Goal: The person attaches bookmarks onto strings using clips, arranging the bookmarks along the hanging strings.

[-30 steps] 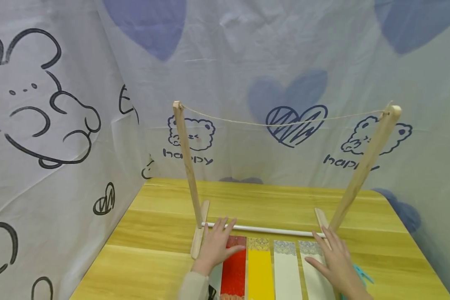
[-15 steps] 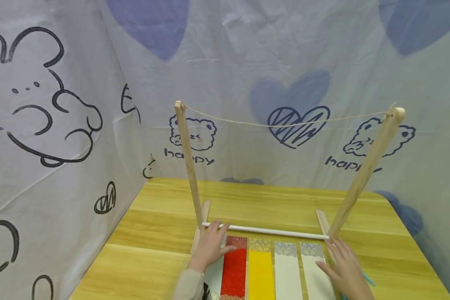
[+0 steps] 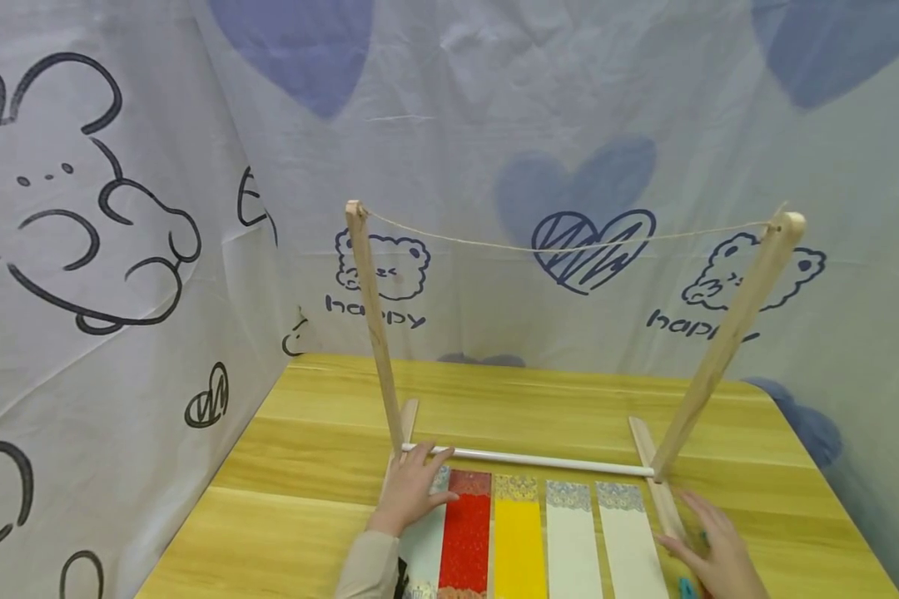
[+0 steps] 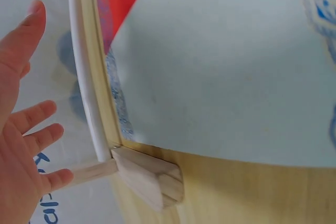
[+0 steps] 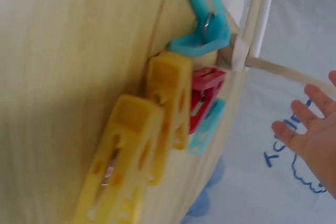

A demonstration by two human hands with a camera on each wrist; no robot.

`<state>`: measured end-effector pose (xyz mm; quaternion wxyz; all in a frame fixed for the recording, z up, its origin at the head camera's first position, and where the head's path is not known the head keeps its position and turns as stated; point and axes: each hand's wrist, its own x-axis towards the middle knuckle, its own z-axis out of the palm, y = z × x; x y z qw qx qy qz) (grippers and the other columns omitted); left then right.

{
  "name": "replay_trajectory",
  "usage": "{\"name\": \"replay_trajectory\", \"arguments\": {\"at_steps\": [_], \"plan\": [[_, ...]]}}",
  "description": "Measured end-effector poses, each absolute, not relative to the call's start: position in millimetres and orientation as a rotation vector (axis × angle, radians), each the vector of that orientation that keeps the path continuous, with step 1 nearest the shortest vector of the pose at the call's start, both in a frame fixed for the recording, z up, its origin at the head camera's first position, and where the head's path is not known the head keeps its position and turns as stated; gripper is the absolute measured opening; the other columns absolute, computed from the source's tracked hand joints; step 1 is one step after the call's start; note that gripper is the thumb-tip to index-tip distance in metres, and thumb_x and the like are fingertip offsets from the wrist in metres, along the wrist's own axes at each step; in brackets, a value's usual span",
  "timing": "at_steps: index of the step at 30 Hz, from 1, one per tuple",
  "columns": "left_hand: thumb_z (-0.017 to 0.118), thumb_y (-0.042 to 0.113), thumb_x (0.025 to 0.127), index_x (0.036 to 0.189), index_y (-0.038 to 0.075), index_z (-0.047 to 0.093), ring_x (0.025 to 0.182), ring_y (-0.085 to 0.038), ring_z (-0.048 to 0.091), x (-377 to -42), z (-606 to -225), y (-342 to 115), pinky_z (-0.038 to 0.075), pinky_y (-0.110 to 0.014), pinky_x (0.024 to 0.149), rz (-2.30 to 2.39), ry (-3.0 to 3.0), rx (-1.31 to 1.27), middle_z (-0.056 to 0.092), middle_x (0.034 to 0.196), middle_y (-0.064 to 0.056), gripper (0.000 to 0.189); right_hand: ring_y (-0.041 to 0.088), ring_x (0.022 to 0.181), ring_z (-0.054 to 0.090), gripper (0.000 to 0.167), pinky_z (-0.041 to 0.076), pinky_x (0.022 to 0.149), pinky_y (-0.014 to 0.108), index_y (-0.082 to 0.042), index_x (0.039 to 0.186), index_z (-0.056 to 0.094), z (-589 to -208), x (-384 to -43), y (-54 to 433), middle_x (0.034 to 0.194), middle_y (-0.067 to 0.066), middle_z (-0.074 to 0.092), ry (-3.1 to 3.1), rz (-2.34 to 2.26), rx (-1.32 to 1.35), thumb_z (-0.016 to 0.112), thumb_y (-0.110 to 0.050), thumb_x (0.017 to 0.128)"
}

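My left hand [image 3: 410, 492] is spread over the left end of the white rod [image 3: 532, 459], near the foot of the left wooden post [image 3: 376, 333]. In the left wrist view its fingers are apart, and a pale strip [image 4: 220, 77] lies beside it. The right hand [image 3: 722, 553], fingers loosely extended and holding nothing, is above the table to the right of the frame's right foot [image 3: 663, 499]. Near it, in the right wrist view, lie yellow clothespins [image 5: 123, 156], a red clothespin [image 5: 205, 95] and turquoise clothespins [image 5: 205, 22].
Between the hands lie a red strip [image 3: 466, 532], a yellow strip [image 3: 520, 541] and white strips [image 3: 573, 541], all with patterned ends. A thin string [image 3: 524, 247] sags between the post tops. Printed cloth [image 3: 449, 125] hangs behind the wooden table [image 3: 270, 524].
My right hand has drawn back from the rod's right end, toward the right and nearer me. The left hand has shifted slightly left along the rod.
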<state>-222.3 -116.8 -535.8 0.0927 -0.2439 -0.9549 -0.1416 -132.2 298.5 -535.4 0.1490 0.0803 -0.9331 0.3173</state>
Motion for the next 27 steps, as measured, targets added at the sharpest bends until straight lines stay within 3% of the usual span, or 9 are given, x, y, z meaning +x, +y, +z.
{"name": "replay_trajectory", "arguments": {"at_steps": [8, 10, 13, 14, 17, 19, 22, 23, 27], "plan": [[0.072, 0.039, 0.069, 0.129, 0.01, 0.045, 0.115, -0.038, 0.04, -225, -549, -126, 0.026, -0.063, 0.09, -0.538, -2.858, -0.698, 0.043, 0.127, -0.023, 0.072, 0.047, 0.096, 0.048, 0.048, 0.041, 0.073, 0.057, 0.009, 0.115, 0.052, -543, -126, 310, 0.109, 0.031, 0.052, -2.63, 0.944, 0.097, 0.071, -0.009, 0.075], [0.073, 0.038, 0.068, 0.129, 0.009, 0.046, 0.115, -0.039, 0.04, -226, -551, -127, 0.026, -0.063, 0.09, -0.552, -2.859, -0.697, 0.043, 0.127, -0.024, 0.073, 0.04, 0.093, 0.052, 0.046, 0.044, 0.072, 0.053, 0.007, 0.113, 0.055, -545, -124, 313, 0.106, 0.03, 0.055, -2.613, 0.918, 0.058, 0.073, -0.008, 0.073], [0.072, 0.037, 0.07, 0.129, 0.007, 0.045, 0.115, -0.04, 0.041, -226, -554, -129, 0.028, -0.063, 0.089, -0.552, -2.875, -0.689, 0.043, 0.127, -0.025, 0.072, 0.008, 0.089, 0.055, 0.043, 0.049, 0.07, 0.031, 0.004, 0.106, 0.061, -552, -123, 318, 0.099, 0.022, 0.06, -2.535, 0.883, 0.035, 0.076, -0.006, 0.067], [0.072, 0.036, 0.07, 0.129, 0.006, 0.046, 0.114, -0.04, 0.041, -225, -555, -129, 0.029, -0.063, 0.088, -0.551, -2.879, -0.687, 0.043, 0.126, -0.025, 0.071, -0.001, 0.087, 0.051, 0.042, 0.048, 0.068, 0.022, 0.003, 0.103, 0.062, -555, -123, 320, 0.096, 0.014, 0.063, -2.513, 0.865, 0.03, 0.077, -0.005, 0.065], [0.073, 0.032, 0.07, 0.126, 0.006, 0.048, 0.112, -0.038, 0.044, -226, -556, -130, 0.033, -0.061, 0.086, -0.551, -2.875, -0.681, 0.047, 0.124, -0.023, 0.068, -0.013, 0.08, 0.046, 0.037, 0.046, 0.063, 0.015, 0.002, 0.098, 0.065, -560, -122, 324, 0.088, 0.005, 0.065, -2.488, 0.847, -0.001, 0.078, -0.005, 0.064], [0.074, 0.031, 0.068, 0.123, 0.006, 0.05, 0.108, -0.036, 0.047, -227, -556, -130, 0.036, -0.058, 0.083, -0.543, -2.851, -0.684, 0.051, 0.119, -0.02, 0.066, -0.01, 0.076, 0.05, 0.034, 0.048, 0.061, 0.021, 0.001, 0.097, 0.066, -560, -121, 327, 0.086, -0.001, 0.064, -2.522, 0.854, -0.038, 0.077, -0.008, 0.067], [0.077, 0.028, 0.065, 0.12, 0.006, 0.052, 0.102, -0.033, 0.051, -230, -558, -133, 0.039, -0.054, 0.079, -0.562, -2.784, -0.712, 0.054, 0.114, -0.016, 0.064, 0.007, 0.078, 0.059, 0.039, 0.05, 0.063, 0.036, 0.005, 0.104, 0.062, -556, -120, 333, 0.093, 0.014, 0.065, -2.641, 0.972, -0.136, 0.073, -0.018, 0.074], [0.078, 0.027, 0.064, 0.12, 0.006, 0.053, 0.101, -0.032, 0.051, -231, -559, -134, 0.039, -0.053, 0.078, -0.576, -2.761, -0.727, 0.055, 0.112, -0.015, 0.064, 0.008, 0.079, 0.059, 0.044, 0.05, 0.065, 0.037, 0.006, 0.108, 0.06, -555, -120, 335, 0.096, 0.015, 0.064, -2.691, 1.021, -0.183, 0.071, -0.023, 0.076], [0.078, 0.027, 0.064, 0.122, 0.008, 0.051, 0.101, -0.03, 0.052, -234, -568, -141, 0.039, -0.051, 0.076, -0.616, -2.718, -0.778, 0.056, 0.113, -0.013, 0.067, 0.031, 0.087, 0.059, 0.055, 0.05, 0.068, 0.041, 0.011, 0.112, 0.055, -557, -121, 344, 0.104, 0.026, 0.058, -2.805, 1.111, -0.239, 0.071, -0.026, 0.075]]}}
